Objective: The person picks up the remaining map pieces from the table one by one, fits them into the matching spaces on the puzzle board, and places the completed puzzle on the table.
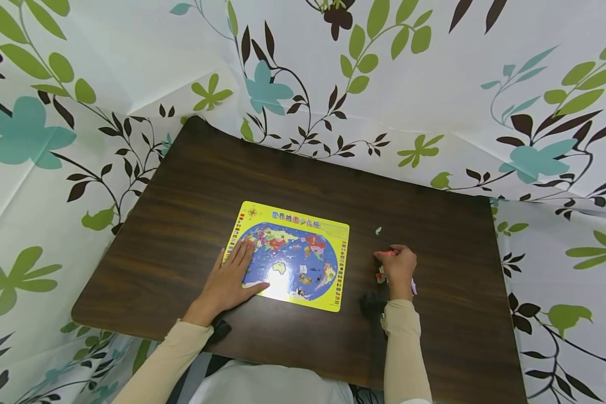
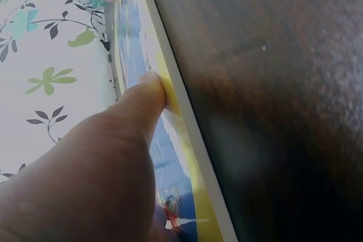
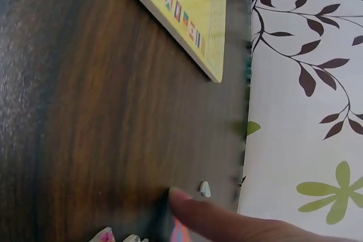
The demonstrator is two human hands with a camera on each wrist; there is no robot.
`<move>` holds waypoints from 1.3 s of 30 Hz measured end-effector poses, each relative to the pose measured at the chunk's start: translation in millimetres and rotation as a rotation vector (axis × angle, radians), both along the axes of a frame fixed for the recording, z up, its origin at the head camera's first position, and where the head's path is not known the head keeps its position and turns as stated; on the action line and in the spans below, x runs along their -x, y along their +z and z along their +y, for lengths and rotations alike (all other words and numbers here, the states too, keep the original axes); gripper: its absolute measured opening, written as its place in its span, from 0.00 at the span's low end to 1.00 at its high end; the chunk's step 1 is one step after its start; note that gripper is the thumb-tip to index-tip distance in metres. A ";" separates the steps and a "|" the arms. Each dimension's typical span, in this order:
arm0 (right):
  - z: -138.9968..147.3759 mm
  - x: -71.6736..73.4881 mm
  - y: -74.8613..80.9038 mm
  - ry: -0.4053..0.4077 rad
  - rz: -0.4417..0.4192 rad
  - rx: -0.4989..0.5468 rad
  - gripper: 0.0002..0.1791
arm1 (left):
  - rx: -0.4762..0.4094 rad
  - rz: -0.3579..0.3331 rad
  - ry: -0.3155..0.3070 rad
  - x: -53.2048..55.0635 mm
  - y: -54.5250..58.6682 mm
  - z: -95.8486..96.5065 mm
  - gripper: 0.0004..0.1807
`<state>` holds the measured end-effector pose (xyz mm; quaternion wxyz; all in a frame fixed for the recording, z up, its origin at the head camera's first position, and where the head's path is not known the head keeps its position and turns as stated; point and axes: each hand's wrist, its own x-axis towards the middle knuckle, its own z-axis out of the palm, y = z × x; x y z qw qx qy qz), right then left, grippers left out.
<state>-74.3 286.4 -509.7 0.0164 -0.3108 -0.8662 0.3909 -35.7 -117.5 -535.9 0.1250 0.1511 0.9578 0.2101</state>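
A yellow-bordered world map puzzle board (image 1: 293, 212) lies flat on the table. My left hand (image 1: 230, 283) rests on its left side, fingers spread over the map and thumb along the near edge; the left wrist view shows the thumb (image 2: 144, 97) at that edge. To the right of the board, my right hand (image 1: 402, 267) pinches a red puzzle piece (image 1: 385, 253) close over the table. In the right wrist view this piece shows only partly, below a fingertip. Several small loose pieces (image 1: 380, 277) lie beside and partly under the right hand.
One small pale piece (image 1: 378, 230) lies apart on the dark wooden table (image 1: 182, 213), beyond the right hand. Leaf-patterned white cloth (image 1: 303, 67) hangs along the table's far and side edges. The person's lap is at the near edge.
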 end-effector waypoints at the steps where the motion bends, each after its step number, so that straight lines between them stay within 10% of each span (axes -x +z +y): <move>1: -0.1 -0.5 -0.4 -0.011 0.010 0.025 0.30 | 0.000 -0.001 -0.001 -0.2 0.1 0.1 0.57; 11: -3.1 -7.6 -9.3 -0.071 0.237 0.184 0.09 | -0.006 -0.003 -0.002 -3.1 2.2 0.0 0.57; 17: -12.0 -9.4 -1.2 0.100 0.156 0.294 0.19 | -0.006 -0.004 0.002 -2.8 1.5 -0.4 0.57; 22: -17.7 -9.1 -0.4 0.219 0.081 0.222 0.17 | -0.004 -0.006 0.002 -2.4 0.6 -0.1 0.57; 30: -25.3 -9.2 5.6 0.152 0.155 0.115 0.15 | -0.018 -0.004 0.005 -2.6 0.3 -0.6 0.58; 39: -31.8 -9.8 11.0 -0.012 0.127 0.564 0.18 | -0.037 0.022 0.007 -2.9 -0.9 0.1 0.58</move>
